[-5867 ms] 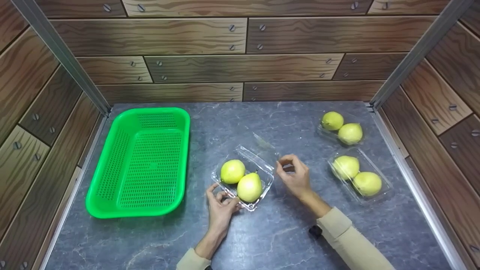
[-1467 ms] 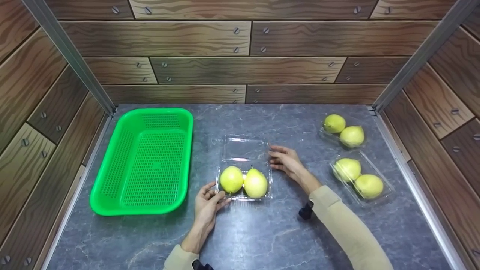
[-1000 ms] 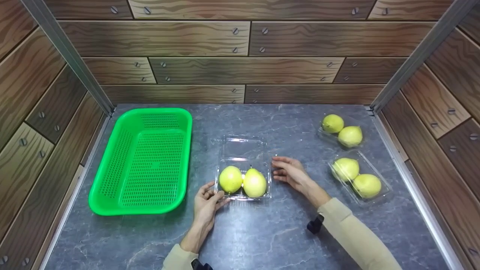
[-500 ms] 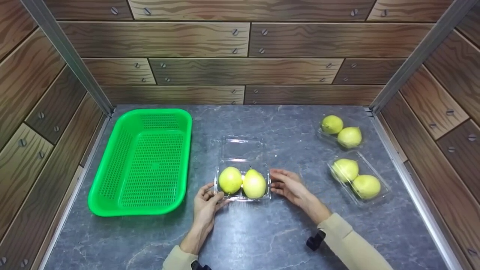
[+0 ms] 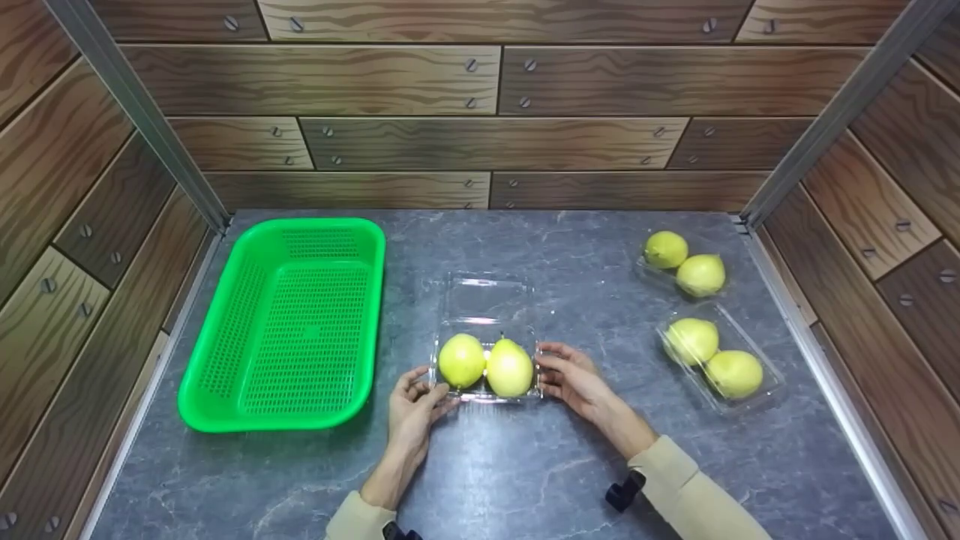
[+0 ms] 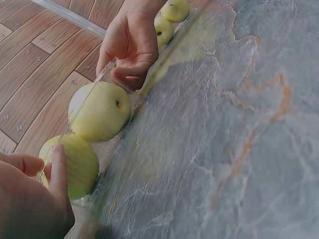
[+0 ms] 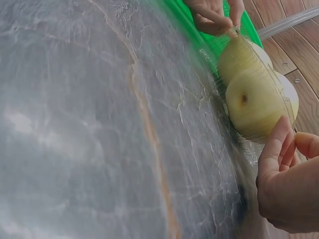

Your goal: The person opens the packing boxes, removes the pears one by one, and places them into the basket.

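Observation:
A clear plastic clamshell container (image 5: 489, 297) lies on the grey table with its lid laid back, away from the person. Two yellow-green pears sit side by side in its base, a left pear (image 5: 462, 361) and a right pear (image 5: 510, 367). My left hand (image 5: 410, 417) holds the base at its front left corner, fingers along the side and thumb by the front rim. On the opposite side, my right hand (image 5: 587, 388) pinches the right rim between thumb and fingers, as the right wrist view shows. Parts of the fingertips are hidden behind the plastic and pears.
A green perforated basket (image 5: 311, 330) stands on the left of the table. Two more clear containers, each with two pears, are at the right: a far pair of pears (image 5: 700, 275) and a nearer pair (image 5: 734, 373). Wood-patterned walls (image 5: 390, 79) enclose the table.
The container, earlier slanted, has been turned square to the person. My right hand has come from beside the lid towards me and now grips the base's right rim. My left hand stays at its corner.

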`<state>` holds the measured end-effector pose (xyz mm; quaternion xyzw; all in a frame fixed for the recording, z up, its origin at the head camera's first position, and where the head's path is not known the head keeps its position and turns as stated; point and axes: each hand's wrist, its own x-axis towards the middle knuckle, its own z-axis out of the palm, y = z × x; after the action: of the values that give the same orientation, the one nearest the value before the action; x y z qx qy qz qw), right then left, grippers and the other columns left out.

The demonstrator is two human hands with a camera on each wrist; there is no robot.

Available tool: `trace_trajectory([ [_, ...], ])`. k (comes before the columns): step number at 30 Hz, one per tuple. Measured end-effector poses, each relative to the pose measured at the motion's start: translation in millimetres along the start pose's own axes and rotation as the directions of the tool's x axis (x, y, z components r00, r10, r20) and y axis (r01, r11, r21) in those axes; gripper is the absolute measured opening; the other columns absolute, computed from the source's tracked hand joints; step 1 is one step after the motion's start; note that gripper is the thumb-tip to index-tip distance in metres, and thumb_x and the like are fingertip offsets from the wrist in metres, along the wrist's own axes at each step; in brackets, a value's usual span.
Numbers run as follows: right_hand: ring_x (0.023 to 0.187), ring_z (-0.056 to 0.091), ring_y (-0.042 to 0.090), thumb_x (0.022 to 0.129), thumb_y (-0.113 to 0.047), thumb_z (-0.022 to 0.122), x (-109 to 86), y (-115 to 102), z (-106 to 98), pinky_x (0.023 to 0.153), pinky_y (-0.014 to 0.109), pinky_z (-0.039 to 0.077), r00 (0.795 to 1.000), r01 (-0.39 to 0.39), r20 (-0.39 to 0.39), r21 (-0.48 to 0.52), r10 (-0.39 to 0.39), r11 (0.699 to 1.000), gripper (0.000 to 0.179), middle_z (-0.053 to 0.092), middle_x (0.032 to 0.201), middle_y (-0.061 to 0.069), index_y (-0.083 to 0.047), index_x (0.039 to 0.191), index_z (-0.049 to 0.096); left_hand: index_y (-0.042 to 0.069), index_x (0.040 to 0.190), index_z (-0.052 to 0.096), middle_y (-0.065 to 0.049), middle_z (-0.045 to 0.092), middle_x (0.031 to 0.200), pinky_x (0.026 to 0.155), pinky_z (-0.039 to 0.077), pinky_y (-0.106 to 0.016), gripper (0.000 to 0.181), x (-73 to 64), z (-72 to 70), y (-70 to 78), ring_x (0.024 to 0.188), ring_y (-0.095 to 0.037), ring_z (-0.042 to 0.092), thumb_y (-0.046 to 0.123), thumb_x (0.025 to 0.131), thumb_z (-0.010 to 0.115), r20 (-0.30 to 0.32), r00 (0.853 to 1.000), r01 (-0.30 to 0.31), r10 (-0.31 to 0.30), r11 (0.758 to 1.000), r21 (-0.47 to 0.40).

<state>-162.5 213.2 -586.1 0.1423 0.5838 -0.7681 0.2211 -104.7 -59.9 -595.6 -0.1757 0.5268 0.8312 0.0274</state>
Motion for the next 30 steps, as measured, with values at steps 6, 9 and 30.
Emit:
trace_trajectory([
  [6, 0.07, 0.06, 0.008, 0.1, -0.007, 0.066, 0.7, -1, 1, 0.066, 0.021, 0.057, 1.0, -0.011, -0.009, 0.021, 0.012, 1.0, 0.036, 0.064, 0.087, -0.003, -0.003, 0.134, 0.054, -0.007, 0.138, 0.048, -0.011, 0.054, 0.104, 0.072, 0.068, -0.034, 0.055, 1.8, -1.9, 7.2, 0.079, -0.015, 0.063, -0.006, 0.088, 0.071, -0.006, 0.999, -0.052, 0.054, 0.984, 0.172],
  [9, 0.07, 0.061, 0.008, 0.1, -0.007, 0.067, 1.7, -1, 0, 0.067, 0.021, 0.057, 1.0, -0.015, 0.001, 0.028, 0.015, 1.0, 0.034, 0.065, 0.087, -0.003, -0.004, 0.131, 0.055, -0.005, 0.137, 0.052, -0.018, 0.058, 0.113, 0.073, 0.064, -0.029, 0.055, 3.0, -3.5, 12.6, 0.085, -0.017, 0.062, -0.003, 0.087, 0.075, -0.007, 0.992, -0.12, 0.129, 0.941, 0.317],
  [30, 0.069, 0.062, 0.008, 0.1, -0.006, 0.066, 4.0, -2, 0, 0.066, 0.021, 0.057, 1.0, -0.011, -0.017, 0.021, 0.011, 1.0, 0.027, 0.065, 0.085, -0.005, -0.008, 0.127, 0.06, 0.009, 0.13, 0.066, -0.014, 0.058, 0.138, 0.109, 0.045, -0.068, 0.061, 10.3, 19.5, 59.3, 0.13, -0.035, 0.047, 0.022, 0.076, 0.089, 0.425, 0.86, -0.51, 0.283, 0.461, 0.726],
])
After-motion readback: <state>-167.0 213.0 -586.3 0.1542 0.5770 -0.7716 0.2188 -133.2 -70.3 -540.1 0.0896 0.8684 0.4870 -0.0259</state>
